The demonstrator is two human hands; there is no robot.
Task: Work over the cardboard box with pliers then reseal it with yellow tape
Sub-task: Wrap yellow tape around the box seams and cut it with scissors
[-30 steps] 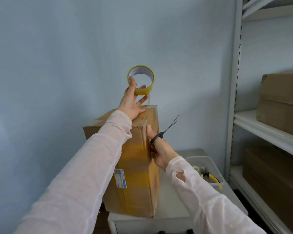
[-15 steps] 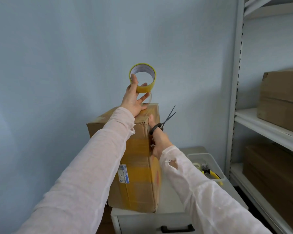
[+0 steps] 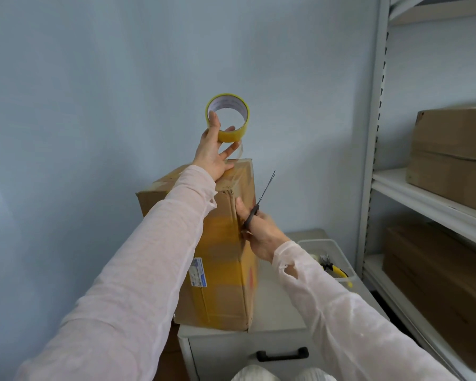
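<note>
A tall cardboard box (image 3: 226,259) stands on a grey drawer cabinet (image 3: 275,312), with yellow tape bands round it. My left hand (image 3: 213,152) holds a roll of yellow tape (image 3: 228,119) above the box's top, a strip running down to the top edge. My right hand (image 3: 259,232) grips black scissors (image 3: 260,202) beside the box's near right edge, blades pointing up and nearly together. Yellow-handled pliers (image 3: 334,269) lie in a clear bin.
The clear plastic bin (image 3: 330,246) sits on the cabinet to the right of the box. A metal shelving unit (image 3: 374,166) at the right carries several cardboard boxes (image 3: 451,149). A blue wall stands behind. The cabinet drawer has a black handle (image 3: 282,354).
My right hand has swung the scissors from slanting right to pointing more upright, and the blades have come together. The left hand with the tape roll has barely moved.
</note>
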